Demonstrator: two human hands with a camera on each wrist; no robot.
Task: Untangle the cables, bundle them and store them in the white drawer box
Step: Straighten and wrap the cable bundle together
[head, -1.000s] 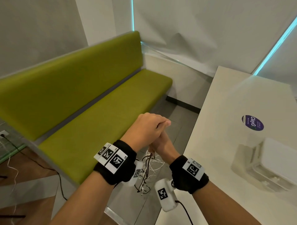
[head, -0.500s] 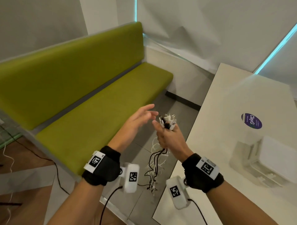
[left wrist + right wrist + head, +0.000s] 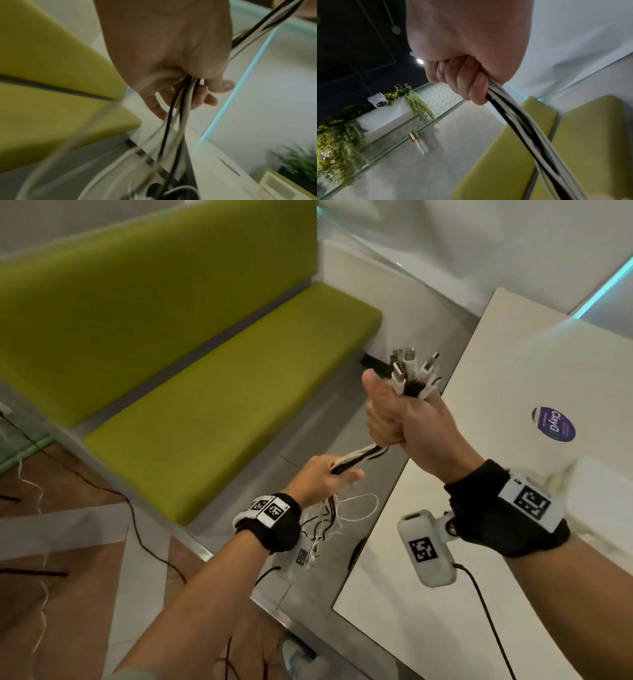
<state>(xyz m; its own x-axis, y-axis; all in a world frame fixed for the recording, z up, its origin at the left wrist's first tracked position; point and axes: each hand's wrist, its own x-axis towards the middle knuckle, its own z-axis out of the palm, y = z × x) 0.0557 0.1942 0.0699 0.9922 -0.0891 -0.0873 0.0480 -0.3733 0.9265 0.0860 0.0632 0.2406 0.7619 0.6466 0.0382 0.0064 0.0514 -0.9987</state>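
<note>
My right hand [image 3: 387, 419] is raised in a fist round a bundle of black and white cables [image 3: 359, 457], beside the table's left edge. The connector ends [image 3: 414, 371] fan out above the fist. From the fist the bundle runs taut, down and left, into my left hand [image 3: 342, 474], whose fingers curl round it. In the left wrist view the cables [image 3: 181, 108] pass between thumb and fingers. Loose lengths [image 3: 329, 518] hang tangled below the left wrist. The right wrist view shows the fist [image 3: 467, 75] closed on the strands [image 3: 522, 121]. The white drawer box [image 3: 603, 494] stands on the table, partly hidden by my right wrist.
A green bench [image 3: 205, 405] runs along the wall to the left. The white table [image 3: 513, 371] carries a purple sticker [image 3: 553, 424]. A black wire [image 3: 137, 529] trails over the floor at lower left. A shoe [image 3: 294, 655] shows below my arms.
My right hand has risen with the connector ends. My left hand, open half a second ago, now grips the bundle lower down, and the cables between the hands are pulled straight.
</note>
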